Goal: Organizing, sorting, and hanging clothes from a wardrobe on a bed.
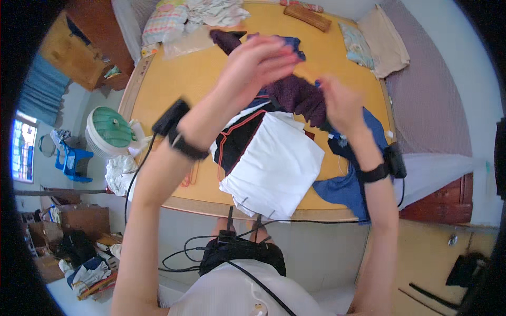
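Observation:
A dark purple knitted garment [298, 97] stretches across the middle of the bed, and part of it is hidden behind my left hand. My left hand [261, 60] is over it with fingers stretched out toward the right, blurred by motion. At the garment's right edge, my right hand [342, 105] has its fingers curled in and appears to grip the cloth; blur hides the exact hold. Closer to me lies a folded white cloth [276, 163] beside a black garment with orange-red trim [232, 142]. A dark blue garment [342, 192] spreads out at the right.
The yellow bed surface [174, 100] has a wooden edge. Farther back are patterned cloths [166, 21], a brown roll [308, 17] and a beige pillow [383, 42]. A green and white fan [110, 130] stands at left. Black cables [311, 222] run in front of my body.

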Action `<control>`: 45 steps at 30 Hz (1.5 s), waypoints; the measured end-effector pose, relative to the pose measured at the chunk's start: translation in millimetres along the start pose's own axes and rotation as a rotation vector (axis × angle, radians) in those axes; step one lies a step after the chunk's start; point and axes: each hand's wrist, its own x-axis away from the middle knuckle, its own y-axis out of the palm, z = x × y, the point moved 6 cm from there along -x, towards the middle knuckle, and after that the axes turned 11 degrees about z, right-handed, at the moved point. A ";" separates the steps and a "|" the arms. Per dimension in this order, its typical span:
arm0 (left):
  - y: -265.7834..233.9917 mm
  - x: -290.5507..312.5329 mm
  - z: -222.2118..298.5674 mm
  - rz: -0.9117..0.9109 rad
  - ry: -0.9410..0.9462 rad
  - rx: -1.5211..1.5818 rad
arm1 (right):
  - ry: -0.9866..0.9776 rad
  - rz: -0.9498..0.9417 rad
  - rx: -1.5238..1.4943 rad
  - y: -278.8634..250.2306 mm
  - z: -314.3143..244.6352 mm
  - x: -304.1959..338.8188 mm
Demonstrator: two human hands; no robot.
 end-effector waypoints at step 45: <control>-127.9 11.4 -71.7 0.191 -0.153 -0.513 | 0.746 0.266 -0.810 -83.1 158.2 -114.9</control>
